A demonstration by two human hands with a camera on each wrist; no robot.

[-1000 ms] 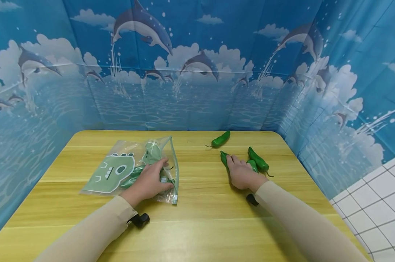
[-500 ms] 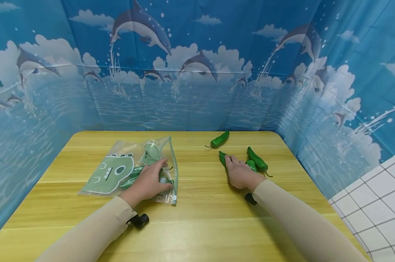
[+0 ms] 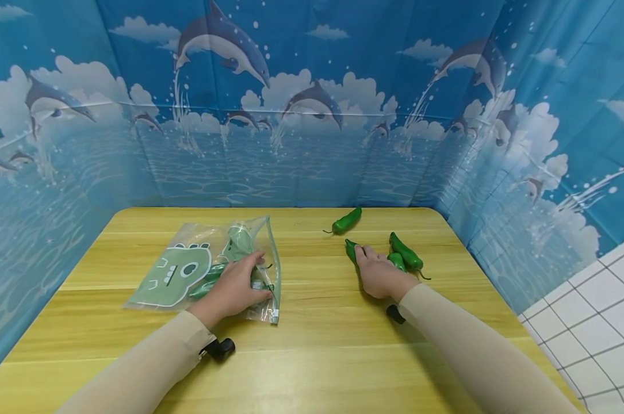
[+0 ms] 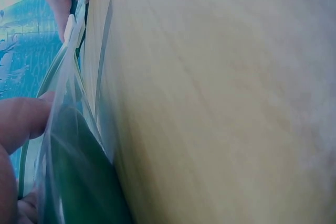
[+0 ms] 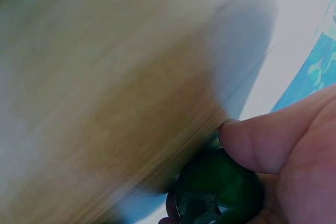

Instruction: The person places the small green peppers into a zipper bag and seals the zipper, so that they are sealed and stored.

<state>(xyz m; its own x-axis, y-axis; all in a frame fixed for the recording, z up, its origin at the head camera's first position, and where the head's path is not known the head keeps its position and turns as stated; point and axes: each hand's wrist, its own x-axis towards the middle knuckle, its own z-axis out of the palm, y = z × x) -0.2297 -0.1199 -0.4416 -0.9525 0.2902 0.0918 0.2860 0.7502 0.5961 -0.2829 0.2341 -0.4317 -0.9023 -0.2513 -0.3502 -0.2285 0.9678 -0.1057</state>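
My left hand [image 3: 234,287] rests on a clear zip bag [image 3: 169,279] with a green cartoon print, its fingers and thumb bent around the plastic near the zip edge. Inside the bag lies a dark green pepper [image 3: 204,286], partly covered by the hand; it shows through the film in the left wrist view. On the right, my right hand [image 3: 381,276] grips a green pepper [image 3: 350,250] low on the tabletop. Its thumb lies along the pepper's stem end [image 5: 215,192] in the right wrist view, and the palm hides much of the pepper from above.
Two more green peppers, one long [image 3: 407,253] and one half hidden [image 3: 396,261], lie just right of my right hand. Another pepper [image 3: 347,221] lies near the back edge of the wooden table [image 3: 312,356]. A dolphin-print curtain [image 3: 312,161] hangs behind.
Both hands, the bag and the peppers stay practically where they were; only the head view shifts slightly.
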